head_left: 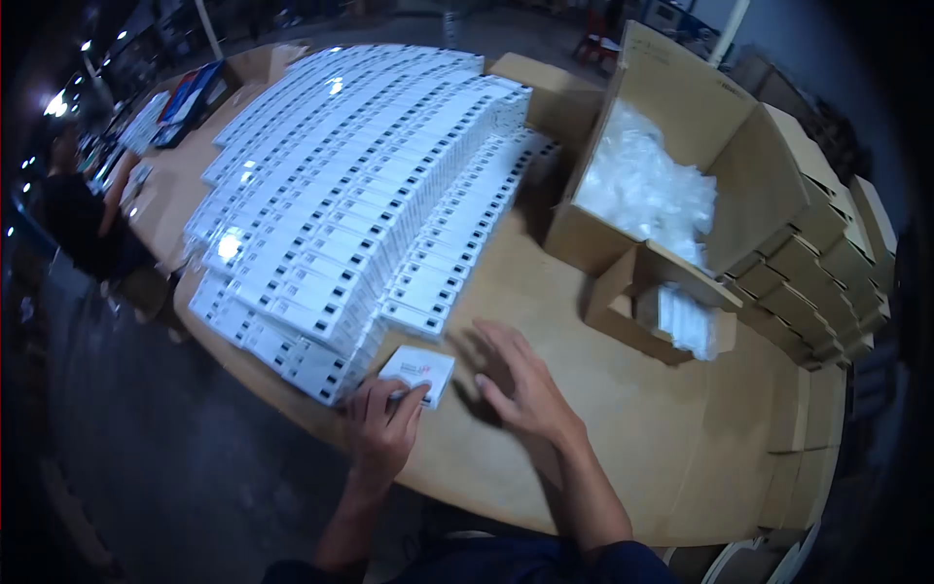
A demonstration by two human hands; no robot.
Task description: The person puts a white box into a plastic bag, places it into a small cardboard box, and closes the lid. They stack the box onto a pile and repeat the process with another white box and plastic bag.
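Observation:
A small flat white box with printed lettering and a red mark lies on the table's near side, just in front of the stacks. My left hand is closed on its near edge, fingers bent over the top. To the right of that box, my right hand is open, thumb and fingers apart, with nothing in it. Rows of stacked white boxes with dark square marks on their ends rise just beyond both hands.
On the right, a large cardboard box holds clear plastic bags. In front stands a smaller open carton with white packets inside. Several flattened cartons are piled at the right edge. Another person stands at the far left.

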